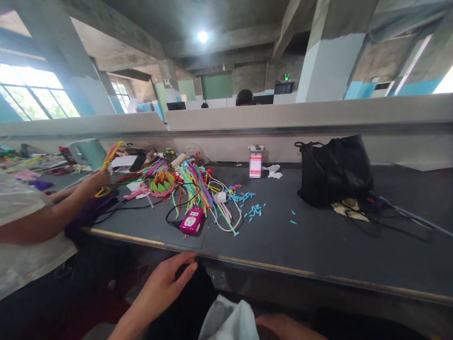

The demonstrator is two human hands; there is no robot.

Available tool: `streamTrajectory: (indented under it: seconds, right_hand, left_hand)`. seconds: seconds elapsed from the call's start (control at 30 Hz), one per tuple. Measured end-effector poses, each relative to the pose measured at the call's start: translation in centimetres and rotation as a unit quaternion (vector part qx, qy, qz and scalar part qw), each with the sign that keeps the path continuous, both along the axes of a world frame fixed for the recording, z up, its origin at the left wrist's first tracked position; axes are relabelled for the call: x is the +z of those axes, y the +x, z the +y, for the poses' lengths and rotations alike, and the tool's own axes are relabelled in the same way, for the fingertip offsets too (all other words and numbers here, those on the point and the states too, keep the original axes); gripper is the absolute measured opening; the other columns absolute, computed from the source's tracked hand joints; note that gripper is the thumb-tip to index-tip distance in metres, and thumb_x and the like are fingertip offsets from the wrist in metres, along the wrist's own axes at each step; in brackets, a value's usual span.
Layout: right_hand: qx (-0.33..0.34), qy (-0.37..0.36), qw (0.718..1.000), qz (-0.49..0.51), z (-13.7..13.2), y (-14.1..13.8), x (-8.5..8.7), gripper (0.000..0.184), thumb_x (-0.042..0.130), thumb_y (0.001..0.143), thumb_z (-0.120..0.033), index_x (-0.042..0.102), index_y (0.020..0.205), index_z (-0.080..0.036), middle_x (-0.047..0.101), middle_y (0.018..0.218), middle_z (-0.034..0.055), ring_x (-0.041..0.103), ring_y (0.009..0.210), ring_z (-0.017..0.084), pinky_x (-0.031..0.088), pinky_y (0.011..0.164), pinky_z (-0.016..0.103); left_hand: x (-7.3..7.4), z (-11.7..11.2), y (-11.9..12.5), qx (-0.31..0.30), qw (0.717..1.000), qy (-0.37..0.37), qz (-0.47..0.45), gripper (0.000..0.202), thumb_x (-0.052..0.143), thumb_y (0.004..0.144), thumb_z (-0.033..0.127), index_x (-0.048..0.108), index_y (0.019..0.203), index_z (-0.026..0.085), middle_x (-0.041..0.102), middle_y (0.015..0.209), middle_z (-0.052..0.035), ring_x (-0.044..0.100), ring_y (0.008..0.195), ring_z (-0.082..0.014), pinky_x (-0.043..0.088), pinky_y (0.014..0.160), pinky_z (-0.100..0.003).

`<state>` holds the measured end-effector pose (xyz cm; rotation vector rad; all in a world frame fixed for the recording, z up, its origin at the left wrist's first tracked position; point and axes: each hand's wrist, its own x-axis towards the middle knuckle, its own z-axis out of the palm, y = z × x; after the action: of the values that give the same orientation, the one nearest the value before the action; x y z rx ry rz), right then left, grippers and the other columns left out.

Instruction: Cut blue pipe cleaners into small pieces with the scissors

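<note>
Head view: left hand [166,283], open and empty, rests below the counter [318,236] edge; right hand [283,328], cropped, grip unclear, lies just beside a white bag [230,321]. Work looks unstarted; reaching the pipe cleaners [194,184] means clearing that edge.

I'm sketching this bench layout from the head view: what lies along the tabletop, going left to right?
Co-worker's hand → pile of coloured pipe cleaners → small pink-and-white box → crumpled white paper → black bag.
</note>
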<state>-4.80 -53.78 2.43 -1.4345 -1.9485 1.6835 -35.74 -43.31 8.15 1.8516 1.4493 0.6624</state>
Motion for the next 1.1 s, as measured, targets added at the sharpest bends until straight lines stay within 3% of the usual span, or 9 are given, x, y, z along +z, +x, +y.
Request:
streamTrajectory:
  seconds: [0.1, 0.2, 0.3, 0.4, 0.53, 0.7, 0.83, 0.97, 1.1]
  right_hand:
    - [0.024, -0.004, 0.999, 0.023, 1.5, 0.6, 2.4, 0.047, 0.063, 0.075, -0.040, 0.064, 0.121, -0.031, 0.069, 0.109, 0.0019, 0.063, 0.099, 0.023, 0.047, 0.088, 0.032]
    - [0.039, -0.006, 0.994, 0.100, 4.4, 1.6, 4.8, 0.049, 0.062, 0.078, -0.042, 0.061, 0.124, -0.025, 0.068, 0.109, 0.0048, 0.063, 0.097, 0.020, 0.048, 0.087, 0.030]
    - [-0.037, 0.004, 0.989, 0.141, 8.9, 2.9, 5.9, 0.050, 0.060, 0.081, -0.047, 0.060, 0.123, -0.021, 0.068, 0.106, 0.0069, 0.064, 0.092, 0.017, 0.049, 0.084, 0.031]
    - [-0.128, 0.053, 0.980, 0.143, 13.7, 4.4, 5.7, 0.048, 0.058, 0.082, -0.048, 0.060, 0.119, -0.018, 0.068, 0.099, 0.0077, 0.065, 0.082, 0.016, 0.051, 0.068, 0.028]
    - [-0.240, 0.091, 0.953, 0.161, 18.7, 6.1, 4.7, 0.046, 0.059, 0.079, -0.048, 0.061, 0.112, -0.015, 0.067, 0.088, 0.0071, 0.063, 0.071, 0.015, 0.049, 0.055, 0.025]
    - [-0.311, 0.107, 0.931, 0.160, 21.8, 6.6, 3.8, 0.040, 0.061, 0.077, -0.044, 0.062, 0.104, -0.016, 0.066, 0.081, 0.0062, 0.062, 0.067, 0.015, 0.046, 0.049, 0.024]
    - [-0.313, 0.111, 0.932, 0.145, 23.4, 6.4, 3.3, 0.038, 0.059, 0.077, -0.043, 0.062, 0.102, -0.016, 0.067, 0.081, 0.0059, 0.062, 0.067, 0.015, 0.046, 0.049, 0.024]
    - [-0.266, 0.136, 0.953, 0.054, 24.6, 5.0, 2.9, 0.036, 0.051, 0.080, -0.040, 0.062, 0.105, -0.017, 0.067, 0.080, 0.0049, 0.061, 0.062, 0.014, 0.043, 0.050, 0.024]
    - [-0.189, 0.223, 0.949, -0.118, 25.3, 2.1, 2.7, 0.044, 0.052, 0.081, -0.042, 0.059, 0.117, -0.018, 0.067, 0.077, 0.0033, 0.061, 0.066, 0.016, 0.042, 0.062, 0.028]
  left_hand:
    - [2.2, 1.3, 4.4, -0.066, 0.996, 0.040, -0.032, 0.028, 0.061, 0.078, 0.041, 0.073, 0.100, 0.028, 0.072, 0.096, -0.0023, 0.065, 0.087, -0.0228, 0.050, 0.085, -0.031]
    - [2.2, 5.4, 7.6, -0.089, 0.991, 0.093, -0.032, 0.025, 0.056, 0.082, 0.037, 0.072, 0.095, 0.021, 0.072, 0.085, -0.0038, 0.063, 0.073, -0.0176, 0.049, 0.070, -0.026]
    - [1.5, 11.1, 9.5, -0.072, 0.991, 0.116, -0.006, 0.024, 0.053, 0.082, 0.030, 0.070, 0.094, 0.017, 0.070, 0.078, -0.0041, 0.062, 0.070, -0.0163, 0.047, 0.066, -0.026]
    - [1.5, 16.6, 10.9, -0.035, 0.987, 0.148, 0.059, 0.026, 0.050, 0.083, 0.025, 0.067, 0.100, 0.017, 0.070, 0.087, -0.0058, 0.063, 0.076, -0.0170, 0.047, 0.071, -0.027]
    - [1.7, 21.3, 13.0, -0.007, 0.966, 0.148, 0.210, 0.032, 0.050, 0.085, 0.031, 0.060, 0.110, 0.013, 0.068, 0.099, -0.0140, 0.064, 0.094, -0.0243, 0.046, 0.081, -0.033]
    - [-0.2, 23.5, 14.8, 0.013, 0.942, 0.120, 0.314, 0.053, 0.052, 0.081, 0.050, 0.049, 0.119, 0.014, 0.065, 0.103, -0.0194, 0.063, 0.099, -0.0326, 0.047, 0.080, -0.040]
    - [-1.7, 23.7, 15.0, 0.007, 0.948, 0.112, 0.300, 0.052, 0.056, 0.079, 0.041, 0.046, 0.123, 0.015, 0.064, 0.104, -0.0177, 0.063, 0.097, -0.0317, 0.047, 0.078, -0.039]
    - [-1.9, 23.8, 14.9, 0.037, 0.978, 0.120, 0.168, 0.058, 0.056, 0.078, 0.032, 0.041, 0.132, 0.015, 0.065, 0.099, -0.0125, 0.063, 0.094, -0.0267, 0.045, 0.079, -0.036]
    - [-1.5, 24.3, 15.1, 0.093, 0.988, 0.096, -0.083, 0.056, 0.057, 0.078, 0.034, 0.045, 0.130, 0.017, 0.059, 0.076, -0.0014, 0.058, 0.066, -0.0154, 0.044, 0.064, -0.027]
